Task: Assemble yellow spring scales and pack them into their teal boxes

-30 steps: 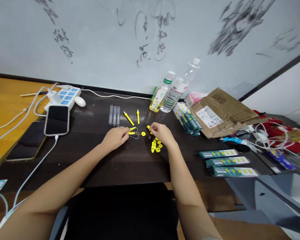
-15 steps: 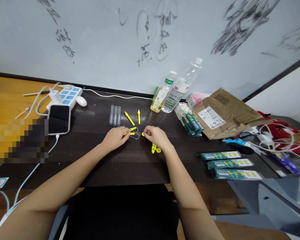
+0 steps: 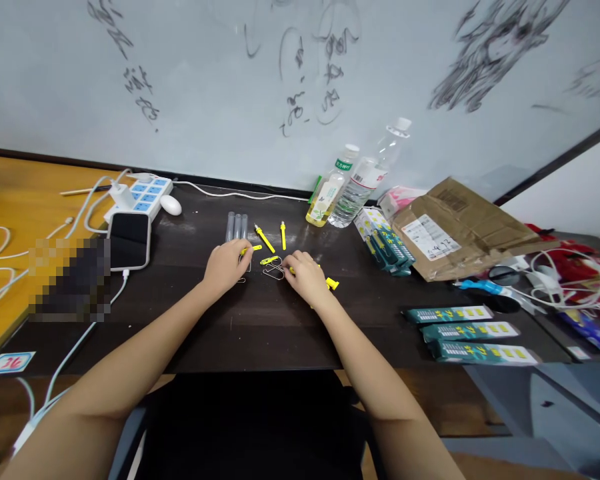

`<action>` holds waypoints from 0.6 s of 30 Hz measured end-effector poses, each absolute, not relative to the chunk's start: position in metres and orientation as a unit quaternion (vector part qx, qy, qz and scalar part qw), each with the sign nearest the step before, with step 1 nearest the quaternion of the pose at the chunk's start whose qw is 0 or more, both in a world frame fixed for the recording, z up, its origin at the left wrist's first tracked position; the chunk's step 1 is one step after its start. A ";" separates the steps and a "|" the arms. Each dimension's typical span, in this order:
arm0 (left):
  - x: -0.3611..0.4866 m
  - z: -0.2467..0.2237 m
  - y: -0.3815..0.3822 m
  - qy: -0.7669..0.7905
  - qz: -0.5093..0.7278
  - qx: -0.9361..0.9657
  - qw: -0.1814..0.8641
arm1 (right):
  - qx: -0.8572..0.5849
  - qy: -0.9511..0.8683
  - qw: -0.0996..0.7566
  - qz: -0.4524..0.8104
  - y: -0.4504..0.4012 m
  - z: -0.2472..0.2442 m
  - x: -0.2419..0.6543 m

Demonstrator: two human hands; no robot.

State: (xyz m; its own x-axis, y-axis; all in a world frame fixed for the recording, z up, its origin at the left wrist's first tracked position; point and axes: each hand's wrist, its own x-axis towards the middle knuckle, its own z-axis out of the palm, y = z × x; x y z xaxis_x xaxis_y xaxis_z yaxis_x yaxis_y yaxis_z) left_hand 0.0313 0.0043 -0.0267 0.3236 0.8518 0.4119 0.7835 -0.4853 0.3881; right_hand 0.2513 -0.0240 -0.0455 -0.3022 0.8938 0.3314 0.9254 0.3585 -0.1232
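My left hand (image 3: 227, 263) is closed on a small yellow plastic piece (image 3: 255, 249) with a thin wire loop hanging by it. My right hand (image 3: 305, 272) lies palm down with its fingers curled over small yellow parts, a bit of yellow showing at the fingertips. Between the hands another yellow clip (image 3: 269, 261) rests beside bent metal wire (image 3: 274, 271). More yellow parts (image 3: 333, 284) stick out to the right of my right hand. Behind lie two yellow sticks with pale tips, one tilted (image 3: 265, 239) and one nearly straight (image 3: 283, 236), and several clear tubes (image 3: 237, 227).
Two bottles, one with yellow liquid (image 3: 325, 197) and one of water (image 3: 353, 193), stand at the whiteboard. Green boxes (image 3: 473, 331) and a brown paper parcel (image 3: 450, 227) are on the right. A phone (image 3: 129, 240), power strip (image 3: 150, 193) and cables lie left.
My left hand has drawn left with one yellow piece, parting it from the other clip and wire. My right hand has turned lower over the yellow parts. The view has shifted slightly.
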 end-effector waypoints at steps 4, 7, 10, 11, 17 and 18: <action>0.032 -0.028 0.005 0.507 0.296 0.806 0.078 | -0.576 -0.788 0.216 -0.022 -0.023 -0.044 0.255; 0.032 -0.030 0.005 0.505 0.319 0.797 0.091 | -0.501 -0.831 0.239 0.028 -0.028 -0.043 0.246; 0.030 -0.031 0.007 0.506 0.360 0.776 0.109 | -0.414 -0.883 0.215 0.054 -0.035 -0.045 0.227; 0.030 -0.030 0.007 0.506 0.377 0.767 0.115 | -0.398 -0.893 0.202 0.052 -0.037 -0.046 0.219; 0.026 -0.029 0.010 0.511 0.432 0.730 0.137 | -0.391 -0.910 0.137 -0.003 -0.032 -0.048 0.177; 0.026 -0.030 0.011 0.513 0.432 0.729 0.138 | -0.398 -0.909 0.125 -0.008 -0.029 -0.047 0.171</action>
State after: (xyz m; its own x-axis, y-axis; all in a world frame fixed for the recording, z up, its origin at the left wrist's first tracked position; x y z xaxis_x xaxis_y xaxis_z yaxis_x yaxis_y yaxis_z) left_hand 0.0259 0.0107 -0.0295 0.1016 0.8667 0.4884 0.6286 -0.4365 0.6437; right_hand 0.1714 -0.0293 -0.0474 -0.6516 0.7220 0.2325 0.7259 0.6825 -0.0852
